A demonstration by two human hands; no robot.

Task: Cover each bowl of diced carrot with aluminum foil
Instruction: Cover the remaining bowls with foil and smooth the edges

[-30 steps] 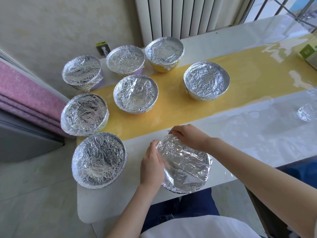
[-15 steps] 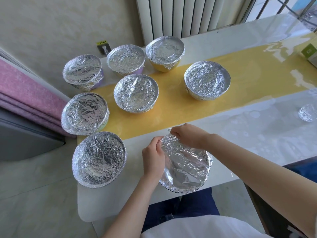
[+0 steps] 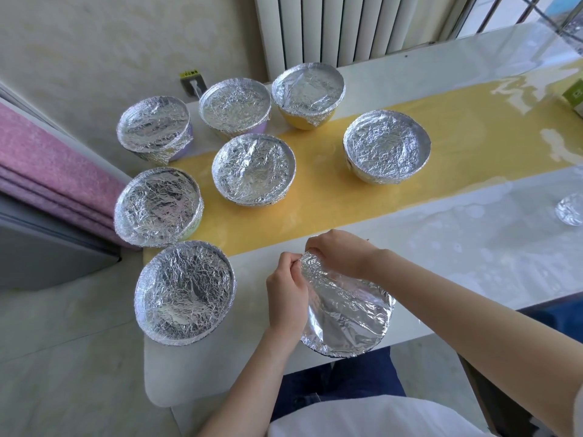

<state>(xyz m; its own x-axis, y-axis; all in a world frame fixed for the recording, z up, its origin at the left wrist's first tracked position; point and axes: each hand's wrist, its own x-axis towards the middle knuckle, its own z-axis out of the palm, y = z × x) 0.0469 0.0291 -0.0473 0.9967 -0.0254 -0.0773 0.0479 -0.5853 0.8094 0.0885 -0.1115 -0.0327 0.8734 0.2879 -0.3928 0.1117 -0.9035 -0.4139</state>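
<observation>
The counter (image 3: 473,247) stretches away to the right of the right hand (image 3: 340,252). A yellow runner (image 3: 347,190) crosses it just beyond both hands. A radiator (image 3: 347,26) stands far beyond them, and pink cushions (image 3: 47,171) lie well left. Seven covered bowls (image 3: 254,168) cluster beyond and left of the left hand (image 3: 287,291), with the nearest (image 3: 185,291) just left of it, apart. The foil (image 3: 347,310) lies over the last bowl at the near edge and hides it. The left hand covers the foil's left rim and pinches its far corner, and the right hand curls onto that corner from beyond. A foil ball (image 3: 569,209) sits well right. Since half a second ago the left fingers have crept up to the corner, which now peaks. The covered bowls have not moved.
</observation>
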